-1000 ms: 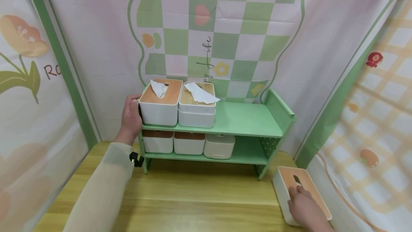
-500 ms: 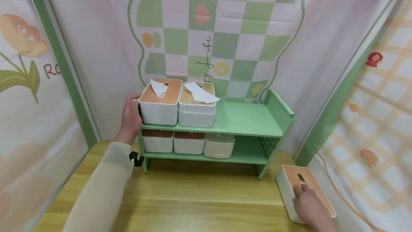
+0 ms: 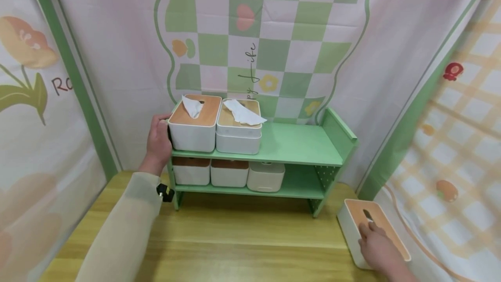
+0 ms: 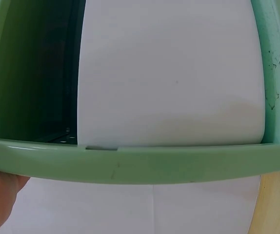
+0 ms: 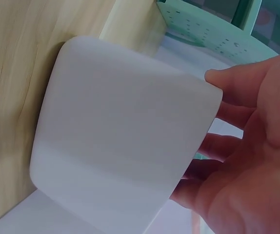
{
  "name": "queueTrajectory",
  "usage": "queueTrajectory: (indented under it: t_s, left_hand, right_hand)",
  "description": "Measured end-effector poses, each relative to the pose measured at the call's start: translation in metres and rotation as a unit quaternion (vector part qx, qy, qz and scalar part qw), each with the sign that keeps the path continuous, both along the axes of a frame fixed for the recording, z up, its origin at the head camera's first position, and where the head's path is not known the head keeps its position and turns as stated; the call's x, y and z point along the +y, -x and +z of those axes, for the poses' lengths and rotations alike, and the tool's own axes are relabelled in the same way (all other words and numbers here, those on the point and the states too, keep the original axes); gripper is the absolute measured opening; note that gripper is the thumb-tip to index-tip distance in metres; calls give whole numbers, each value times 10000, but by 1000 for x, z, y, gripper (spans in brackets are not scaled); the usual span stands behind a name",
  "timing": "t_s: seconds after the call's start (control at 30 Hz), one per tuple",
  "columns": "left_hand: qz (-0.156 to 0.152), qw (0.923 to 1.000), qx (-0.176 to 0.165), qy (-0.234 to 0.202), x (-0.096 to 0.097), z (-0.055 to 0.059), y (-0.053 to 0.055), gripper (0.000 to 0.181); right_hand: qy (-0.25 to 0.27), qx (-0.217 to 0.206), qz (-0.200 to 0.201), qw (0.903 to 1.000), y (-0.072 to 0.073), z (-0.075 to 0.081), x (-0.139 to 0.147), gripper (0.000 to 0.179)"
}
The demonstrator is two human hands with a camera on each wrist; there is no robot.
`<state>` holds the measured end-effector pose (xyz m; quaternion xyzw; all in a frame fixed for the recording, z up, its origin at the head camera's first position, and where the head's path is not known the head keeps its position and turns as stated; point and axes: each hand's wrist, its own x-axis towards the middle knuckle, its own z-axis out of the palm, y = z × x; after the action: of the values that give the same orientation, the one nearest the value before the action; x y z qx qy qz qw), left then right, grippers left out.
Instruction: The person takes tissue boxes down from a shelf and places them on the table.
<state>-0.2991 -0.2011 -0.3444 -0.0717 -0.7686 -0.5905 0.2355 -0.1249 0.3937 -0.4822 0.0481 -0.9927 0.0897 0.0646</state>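
At the left end of a green two-tier shelf (image 3: 297, 140), my left hand (image 3: 158, 142) grips the end panel; its thumb (image 4: 1, 197) shows under the green rim in the left wrist view. To the right, a white tissue box (image 3: 352, 236) with an orange wood-look lid stands on the table. My right hand (image 3: 379, 247) rests over this lid, fingertips near its slot. From the right wrist view, the right fingers (image 5: 220, 146) extend past the top edge of the box's white end.
Two tissue boxes, one orange-lidded (image 3: 193, 138) and one tan-lidded (image 3: 238, 145), stand on the upper shelf with tissues sticking out. Below are two brown-lidded boxes (image 3: 192, 175) and a cream box (image 3: 266, 177). Printed curtains (image 3: 438, 195) surround the wooden table (image 3: 235, 238).
The right hand and the tissue box under it have shifted right and slightly away across the table. The left hand keeps its place on the shelf.
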Motion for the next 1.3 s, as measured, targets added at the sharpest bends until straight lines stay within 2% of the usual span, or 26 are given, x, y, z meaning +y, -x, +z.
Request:
queueTrajectory:
  t_s: [0.57,0.87,1.3]
  left_hand:
    - [81,9997,-232,67,0,1,0,50]
    - [95,9997,-232,55,0,0,0,50]
    - [94,9998,-141,73,-1,0,1,50]
  right_hand:
    - [108,11,31,9999,4,-3,14,43]
    - [244,-35,27,9997,3,-7,25,44]
    - [290,-411,-148,9986,5,-3,32,45]
